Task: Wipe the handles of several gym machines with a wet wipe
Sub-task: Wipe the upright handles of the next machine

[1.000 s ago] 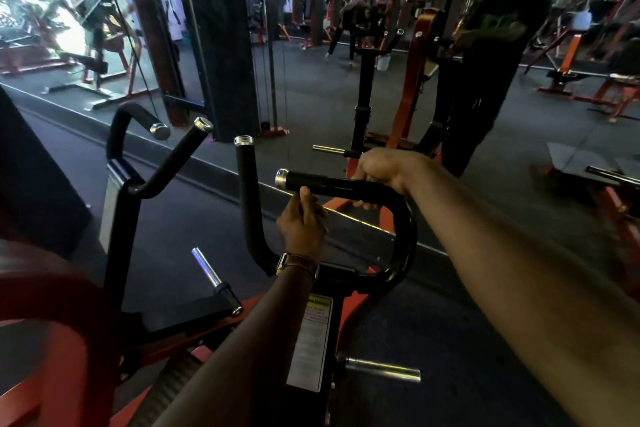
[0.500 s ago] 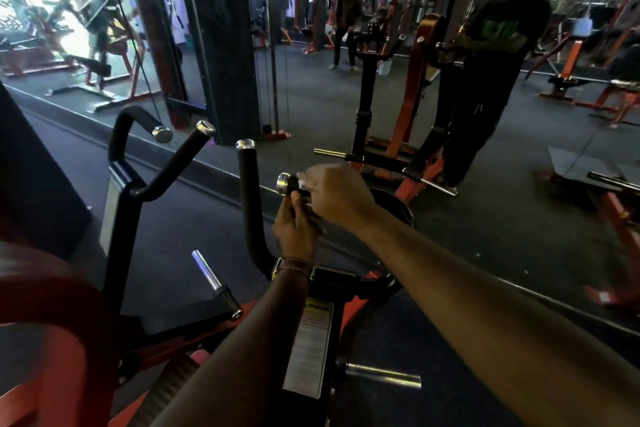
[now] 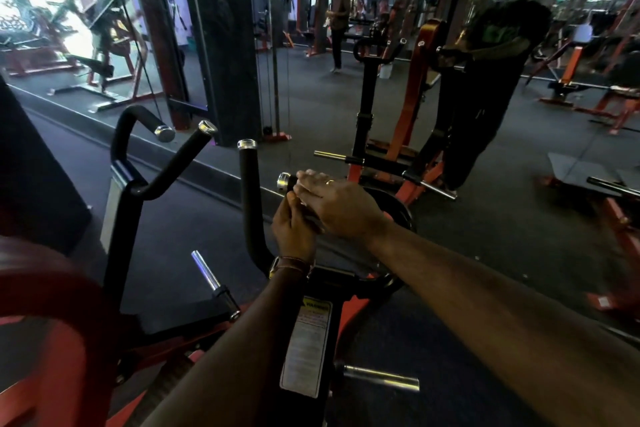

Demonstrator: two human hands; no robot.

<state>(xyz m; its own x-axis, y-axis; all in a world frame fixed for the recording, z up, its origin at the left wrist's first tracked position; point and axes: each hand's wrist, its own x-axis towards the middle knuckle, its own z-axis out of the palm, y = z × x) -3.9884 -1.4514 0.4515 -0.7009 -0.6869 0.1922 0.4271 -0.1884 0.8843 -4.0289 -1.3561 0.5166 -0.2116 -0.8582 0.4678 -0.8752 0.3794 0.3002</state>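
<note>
Nearest us, at the bottom edge of the machine, we count one white warning label (image 3: 306, 347) on the black upright post and three chrome weight pegs: one low at the right (image 3: 381, 381), one slanting up left of the post (image 3: 205, 270), and a third across the floor by the orange frame (image 3: 329, 155).

Above the label our two forearms meet. Our left hand (image 3: 294, 230) is curled round the short horizontal handle (image 3: 290, 181) from below, thumb up against the right hand. Our right hand (image 3: 341, 206) lies over the same handle from above, fingers fairly straight and close together, a ring on one finger. Something pale shows between the two hands; we cannot tell whether it is the wet wipe, nor which hand grips it.

We count four black handles with chrome end caps on this machine: the one under our hands near the machine's right side, one upright just left of it (image 3: 250, 198), and two on the left arm, one angled (image 3: 180, 159) and one hooked (image 3: 138, 118).

Farther off, a mirror (image 3: 346, 87) shows a standing person (image 3: 485, 80) and other machines.
</note>
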